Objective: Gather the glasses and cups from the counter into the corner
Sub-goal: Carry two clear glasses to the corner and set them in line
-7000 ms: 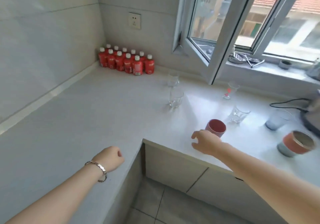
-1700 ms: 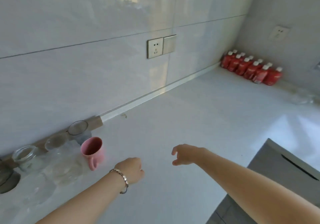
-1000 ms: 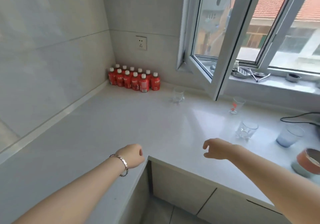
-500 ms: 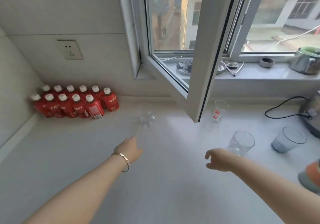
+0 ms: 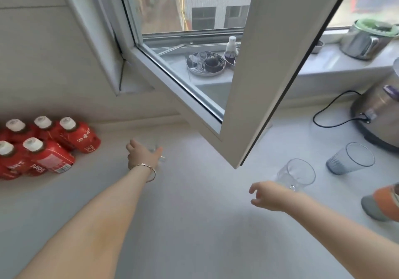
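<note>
Glass seemingly inside left grip

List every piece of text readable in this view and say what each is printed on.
"JUICE", seen upside down on the lower edge of the front red bottle.
White characters on the side of the rightmost red bottle: too blurred to read.
White panel and barcode on the front red bottle: print too small to read.
The clear glass, the blue-grey glass and the cooker show no legible text.
</note>
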A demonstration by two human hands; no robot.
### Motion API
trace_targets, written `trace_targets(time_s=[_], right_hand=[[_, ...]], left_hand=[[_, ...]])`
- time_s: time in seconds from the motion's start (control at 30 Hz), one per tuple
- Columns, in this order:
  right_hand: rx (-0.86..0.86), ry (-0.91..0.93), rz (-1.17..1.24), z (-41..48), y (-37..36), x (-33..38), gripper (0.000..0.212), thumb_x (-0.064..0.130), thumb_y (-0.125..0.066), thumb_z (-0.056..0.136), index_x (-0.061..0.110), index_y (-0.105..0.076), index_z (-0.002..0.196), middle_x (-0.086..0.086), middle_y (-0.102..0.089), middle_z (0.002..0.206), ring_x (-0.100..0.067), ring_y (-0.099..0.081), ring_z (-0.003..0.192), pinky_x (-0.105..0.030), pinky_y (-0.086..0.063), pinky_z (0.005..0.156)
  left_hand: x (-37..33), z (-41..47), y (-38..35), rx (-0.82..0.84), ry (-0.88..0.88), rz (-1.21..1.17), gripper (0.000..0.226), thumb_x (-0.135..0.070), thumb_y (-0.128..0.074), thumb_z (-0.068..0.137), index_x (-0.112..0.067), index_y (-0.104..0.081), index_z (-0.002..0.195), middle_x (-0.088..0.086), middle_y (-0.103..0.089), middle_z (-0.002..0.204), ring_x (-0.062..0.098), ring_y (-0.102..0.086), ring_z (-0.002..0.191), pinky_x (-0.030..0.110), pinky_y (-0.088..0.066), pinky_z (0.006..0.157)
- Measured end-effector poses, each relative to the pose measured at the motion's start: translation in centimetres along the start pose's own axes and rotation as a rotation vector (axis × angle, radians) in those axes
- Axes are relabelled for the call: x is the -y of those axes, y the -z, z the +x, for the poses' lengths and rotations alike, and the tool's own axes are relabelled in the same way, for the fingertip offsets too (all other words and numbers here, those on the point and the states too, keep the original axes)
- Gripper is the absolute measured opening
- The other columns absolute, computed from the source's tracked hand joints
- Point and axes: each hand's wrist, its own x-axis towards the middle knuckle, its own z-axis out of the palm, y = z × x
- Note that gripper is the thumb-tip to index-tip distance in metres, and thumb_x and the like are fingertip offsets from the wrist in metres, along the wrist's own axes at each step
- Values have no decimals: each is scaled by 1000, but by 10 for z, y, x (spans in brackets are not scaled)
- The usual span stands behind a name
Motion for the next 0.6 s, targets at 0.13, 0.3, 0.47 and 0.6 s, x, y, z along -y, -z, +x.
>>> trace_targets(time_s=[0.13, 0.3, 0.47, 0.6], right_hand=[[-21, 28, 39, -2, 6, -4, 38, 34, -49, 92, 25, -50, 129, 4, -59, 125, -15, -53, 117, -27, -42, 90], [-232, 126, 79, -20, 18, -18, 35, 32, -52, 92, 24, -53, 126, 3, -58, 123, -14, -55, 113, -24, -42, 90], [-570, 114, 184, -36, 39, -67, 40, 31, -60, 87, 22, -54, 125, 4, -49, 133, -16, -49, 120, -27, -41, 87], [-377, -56, 164, -25, 38, -101, 74, 48, -64, 79, 24, -32, 141, -6, -34, 143, -28, -41, 129, -38, -40, 100]], left_hand=[[0, -14, 5, 19, -113, 126, 77, -36, -77, 68, -6, -38, 128, 14, -42, 132, 37, -60, 107, 41, -48, 86], [6, -74, 0, 149, -305, 192, 80, -41, -77, 63, -20, -41, 130, 1, -45, 134, 25, -58, 113, 33, -46, 89], [5, -150, -10, 284, -375, 222, 84, -51, -75, 61, -30, -37, 133, -12, -46, 129, 13, -57, 109, 26, -46, 87], [1, -204, -26, 292, -340, 188, 86, -49, -75, 61, -30, -35, 135, -14, -45, 130, 10, -55, 112, 25, -47, 89]])
